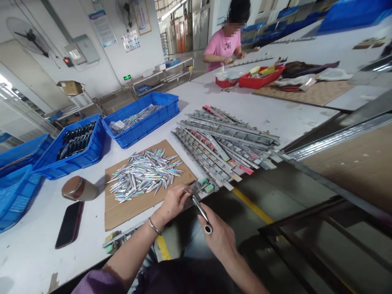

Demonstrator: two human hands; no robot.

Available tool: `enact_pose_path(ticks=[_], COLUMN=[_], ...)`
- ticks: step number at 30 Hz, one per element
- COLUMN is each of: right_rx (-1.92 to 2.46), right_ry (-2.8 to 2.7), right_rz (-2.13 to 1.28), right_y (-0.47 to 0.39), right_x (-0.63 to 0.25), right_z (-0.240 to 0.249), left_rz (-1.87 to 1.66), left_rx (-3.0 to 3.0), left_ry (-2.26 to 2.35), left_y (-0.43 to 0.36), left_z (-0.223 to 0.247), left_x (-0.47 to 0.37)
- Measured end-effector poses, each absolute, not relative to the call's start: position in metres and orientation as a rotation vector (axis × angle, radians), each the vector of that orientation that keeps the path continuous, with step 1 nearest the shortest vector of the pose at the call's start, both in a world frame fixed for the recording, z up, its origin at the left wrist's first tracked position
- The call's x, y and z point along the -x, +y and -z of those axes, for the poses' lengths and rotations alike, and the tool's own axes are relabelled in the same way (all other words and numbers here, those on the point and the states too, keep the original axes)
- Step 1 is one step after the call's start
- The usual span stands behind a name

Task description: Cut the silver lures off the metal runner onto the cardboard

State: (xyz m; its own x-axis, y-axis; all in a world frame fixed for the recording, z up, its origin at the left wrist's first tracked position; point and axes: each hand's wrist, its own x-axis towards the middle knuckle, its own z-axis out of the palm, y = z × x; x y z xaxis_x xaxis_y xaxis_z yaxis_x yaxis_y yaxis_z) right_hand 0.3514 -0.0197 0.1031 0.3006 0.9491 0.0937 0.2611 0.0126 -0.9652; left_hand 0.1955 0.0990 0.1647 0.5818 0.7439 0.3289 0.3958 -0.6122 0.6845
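Note:
My right hand (221,236) is wrapped round a shiny metal rod-shaped tool (199,207) with a round, hollow-looking end towards me. At the tool's far end, my left hand (173,202) has its fingers pinched together; what sits between them is too small to make out. Just beyond the left hand, a pile of slim, silvery, fish-shaped pieces (147,173) covers much of a cardboard sheet (114,214). Near the fingertips, green foam blocks (209,188) sit at the end of a metal strip on the table edge. A second strip with foam (114,241) lies by my left forearm.
Long metal racks (220,141) lie stacked to the right of the cardboard. Blue bins (143,120) line the far left side. A brown-lidded cup (80,188) and a phone (70,224) are at left. Across the table, a person in pink (222,49) works near red trays (260,78).

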Motion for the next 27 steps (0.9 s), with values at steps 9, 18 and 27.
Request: enact_pose_path(ticks=[9,18,27], right_rx=[1.016,1.676,1.468], right_ry=[-0.602,-1.677,-1.07], right_rz=[-1.52,-0.282,-1.075], right_y=[-0.014,-0.023,-0.018], right_x=[-0.344,-0.373,-0.36], right_z=[-0.088,-0.101,-0.098], left_rz=[-0.815,-0.733,-0.731], left_rx=[-2.227,-2.356,-2.325], left_ry=[0.956,1.017,1.014], left_y=[0.095,0.094,0.089], left_z=[-0.164,-0.162,-0.163], left_x=[-0.198,-0.203,-0.204])
